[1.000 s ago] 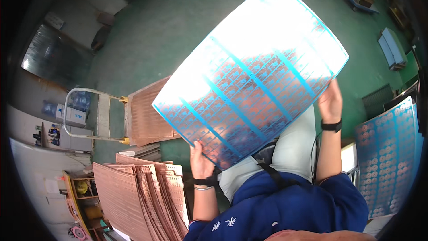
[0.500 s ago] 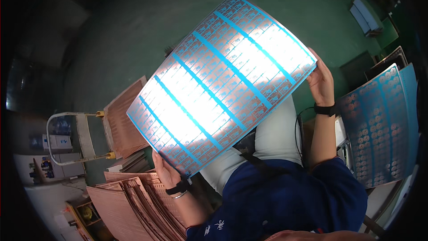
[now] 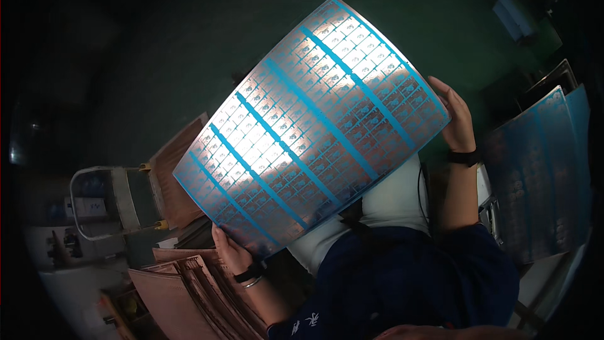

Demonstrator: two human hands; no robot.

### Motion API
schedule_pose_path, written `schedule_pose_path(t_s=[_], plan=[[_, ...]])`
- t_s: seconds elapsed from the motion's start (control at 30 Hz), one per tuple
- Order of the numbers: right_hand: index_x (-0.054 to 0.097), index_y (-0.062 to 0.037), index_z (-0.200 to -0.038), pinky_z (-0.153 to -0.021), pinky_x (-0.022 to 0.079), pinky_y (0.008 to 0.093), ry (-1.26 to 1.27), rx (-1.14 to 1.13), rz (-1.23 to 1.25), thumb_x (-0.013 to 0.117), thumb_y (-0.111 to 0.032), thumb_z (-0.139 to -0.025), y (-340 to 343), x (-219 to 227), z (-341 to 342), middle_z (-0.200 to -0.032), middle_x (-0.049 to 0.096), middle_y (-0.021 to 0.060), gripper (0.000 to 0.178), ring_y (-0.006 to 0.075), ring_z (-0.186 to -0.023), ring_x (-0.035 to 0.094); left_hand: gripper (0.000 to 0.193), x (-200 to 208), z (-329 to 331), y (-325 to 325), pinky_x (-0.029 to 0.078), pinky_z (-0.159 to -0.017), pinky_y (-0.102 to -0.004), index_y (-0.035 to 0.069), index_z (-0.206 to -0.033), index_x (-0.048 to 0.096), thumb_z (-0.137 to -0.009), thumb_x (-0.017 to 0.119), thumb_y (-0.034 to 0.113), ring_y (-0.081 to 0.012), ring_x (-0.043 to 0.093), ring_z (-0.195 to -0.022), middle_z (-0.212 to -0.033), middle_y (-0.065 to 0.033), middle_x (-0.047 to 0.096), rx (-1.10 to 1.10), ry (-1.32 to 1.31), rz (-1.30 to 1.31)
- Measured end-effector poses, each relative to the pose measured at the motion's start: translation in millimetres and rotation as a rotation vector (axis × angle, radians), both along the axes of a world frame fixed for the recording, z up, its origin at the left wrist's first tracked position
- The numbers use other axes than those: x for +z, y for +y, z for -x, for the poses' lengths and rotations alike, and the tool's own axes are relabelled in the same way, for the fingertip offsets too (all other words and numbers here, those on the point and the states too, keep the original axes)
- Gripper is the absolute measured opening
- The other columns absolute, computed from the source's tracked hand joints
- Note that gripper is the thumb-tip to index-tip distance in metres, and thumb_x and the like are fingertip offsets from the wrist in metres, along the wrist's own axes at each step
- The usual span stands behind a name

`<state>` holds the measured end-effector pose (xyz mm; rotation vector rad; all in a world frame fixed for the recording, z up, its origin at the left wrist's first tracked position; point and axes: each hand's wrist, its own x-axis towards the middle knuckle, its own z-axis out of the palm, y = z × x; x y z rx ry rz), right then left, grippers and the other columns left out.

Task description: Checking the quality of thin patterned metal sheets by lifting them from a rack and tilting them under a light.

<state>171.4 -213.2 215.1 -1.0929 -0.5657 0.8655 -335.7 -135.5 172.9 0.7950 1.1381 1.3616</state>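
A large printed circuit panel [image 3: 318, 129], metallic with blue stripes and rows of small repeated patterns, is held up at a slant in front of my body. Bright glare lies across its upper and left parts. My left hand [image 3: 231, 253] grips the panel's lower left edge, thumb along the side and the other fingers partly hidden beneath. At the right corner, my right hand [image 3: 458, 116] clasps the opposite edge, with some fingers behind the panel. Both wrists wear black bands.
Stacks of copper-coloured boards [image 3: 179, 296] stand at the lower left. A hand trolley [image 3: 104, 201] with a pale frame is behind them, beside a leaning brown board [image 3: 173, 179]. At the right stand more blue-patterned panels [image 3: 535, 176]. Green floor [image 3: 207, 31] lies beyond.
The panel has tilted a little, so the glare has shrunk and moved, and its printed patterns show more clearly. Both hands keep their hold and have shifted slightly. The surroundings look darker.
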Motion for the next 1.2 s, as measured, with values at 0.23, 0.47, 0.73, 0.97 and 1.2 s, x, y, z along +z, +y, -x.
schedule_pose_path(t_s=[0.23, 0.47, 0.73, 0.97, 1.2], plan=[[0.049, 0.0027, -0.118, -0.082, 0.044, 0.0240, -0.140, 0.288, 0.094, 0.046, -0.027, -0.094, -1.1, 5.4, -4.7, -0.101, 0.060, 0.0079, 0.038, 0.0118, -0.090, 0.057, 0.040, 23.5, 4.4, -4.4, 0.043, -0.089, -0.0267, -0.001, -0.124, 0.043, -0.096, 0.042, 0.027, -0.0140, 0.053, -0.102, -0.114, -0.0080, 0.054, -0.007, 0.095, -0.121], [0.050, -0.0020, -0.115, -0.074, 0.040, 0.0181, -0.241, 0.273, 0.106, 0.053, -0.013, -0.089, 5.9, 6.3, -8.4, -0.091, 0.057, -0.0023, 0.028, 0.0039, -0.082, 0.051, 0.036, 26.9, 10.6, -6.2, 0.038, -0.095, -0.0318, -0.003, -0.120, 0.046, -0.096, 0.042, 0.024, -0.0170, 0.051, -0.106, -0.114, -0.0108, 0.056, -0.041, -0.042, -0.160], [0.046, -0.0028, -0.122, -0.073, 0.040, 0.0178, -0.360, 0.137, 0.095, 0.051, -0.013, -0.091, -0.4, -2.9, -30.9, -0.096, 0.055, -0.0009, 0.033, 0.0046, -0.082, 0.049, 0.023, 40.8, 7.4, -6.0, 0.043, -0.087, -0.0286, 0.001, -0.109, 0.050, -0.089, 0.055, 0.010, -0.0158, 0.056, -0.095, -0.103, -0.0085, 0.061, -0.036, -0.045, -0.151], [0.046, -0.0026, -0.118, -0.101, 0.034, 0.0318, -0.243, -0.020, -0.243, 0.047, -0.011, -0.092, 18.7, -61.9, -78.6, -0.122, 0.047, 0.0096, 0.027, 0.0193, -0.112, 0.048, 0.016, 36.5, -14.4, 6.9, 0.039, -0.093, -0.0315, 0.003, -0.102, 0.053, -0.086, 0.052, 0.001, -0.0175, 0.050, -0.106, -0.119, -0.0115, 0.052, -0.054, 0.116, -0.359], [0.041, -0.0062, -0.123, -0.103, 0.034, 0.0369, 0.464, 0.717, -0.233, 0.038, -0.027, -0.094, 49.0, 19.8, 6.3, -0.133, 0.039, 0.0082, 0.036, 0.0208, -0.119, 0.041, 0.040, 29.4, -25.9, 8.8, 0.046, -0.090, -0.0341, 0.004, -0.122, 0.044, -0.084, 0.056, 0.002, -0.0220, 0.051, -0.112, -0.125, -0.0154, 0.049, -0.173, -0.105, -0.232]])
